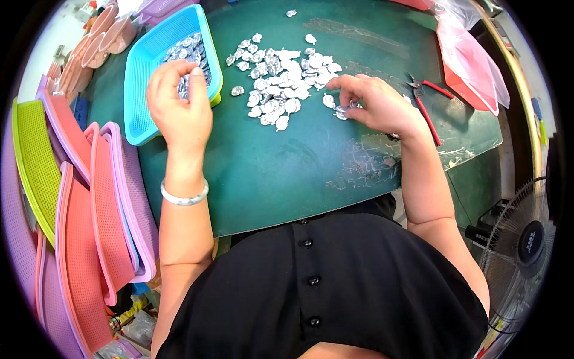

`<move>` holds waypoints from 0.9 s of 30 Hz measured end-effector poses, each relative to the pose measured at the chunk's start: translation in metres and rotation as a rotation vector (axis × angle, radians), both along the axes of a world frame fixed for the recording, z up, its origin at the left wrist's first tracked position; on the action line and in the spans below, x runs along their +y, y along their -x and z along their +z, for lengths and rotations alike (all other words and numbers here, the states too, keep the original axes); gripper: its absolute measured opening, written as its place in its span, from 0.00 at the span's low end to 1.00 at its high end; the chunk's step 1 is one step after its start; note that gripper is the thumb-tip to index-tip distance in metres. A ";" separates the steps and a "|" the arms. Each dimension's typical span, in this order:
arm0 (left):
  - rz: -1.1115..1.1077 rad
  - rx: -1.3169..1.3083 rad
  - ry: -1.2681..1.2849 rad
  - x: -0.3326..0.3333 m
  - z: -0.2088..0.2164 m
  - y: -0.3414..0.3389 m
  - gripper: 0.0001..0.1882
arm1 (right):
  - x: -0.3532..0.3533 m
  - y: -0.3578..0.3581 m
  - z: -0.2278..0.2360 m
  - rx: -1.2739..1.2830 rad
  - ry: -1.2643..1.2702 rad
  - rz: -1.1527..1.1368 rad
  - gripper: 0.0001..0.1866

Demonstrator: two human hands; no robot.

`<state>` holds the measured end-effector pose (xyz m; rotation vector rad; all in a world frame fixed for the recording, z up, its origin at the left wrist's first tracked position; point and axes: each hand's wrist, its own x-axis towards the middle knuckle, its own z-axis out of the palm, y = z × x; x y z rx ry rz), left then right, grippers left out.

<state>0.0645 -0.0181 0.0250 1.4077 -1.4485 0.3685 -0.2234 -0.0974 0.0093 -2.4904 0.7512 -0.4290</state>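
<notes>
My left hand is over the right side of a light blue plastic basket. Its fingers are curled in and the thumb tip comes up to the index finger; whatever they hold, if anything, is hidden. Inside the basket lies a heap of small silvery metal pieces. On the green tabletop, a loose pile of similar flat, roundish pieces spreads between my hands. My right hand is at the pile's right side, index finger stretched out and thumb apart from it, beside a few metal pieces.
Red-handled cutting pliers lie open right of my right hand. A pink bin with a plastic bag stands at the far right. Stacked colored baskets crowd the left, and a fan stands at the lower right. The green table has a worn front edge.
</notes>
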 end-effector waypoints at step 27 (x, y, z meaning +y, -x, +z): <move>-0.726 1.213 -1.087 0.022 -0.030 0.075 0.11 | 0.023 -0.030 0.005 -0.492 -1.006 0.033 0.24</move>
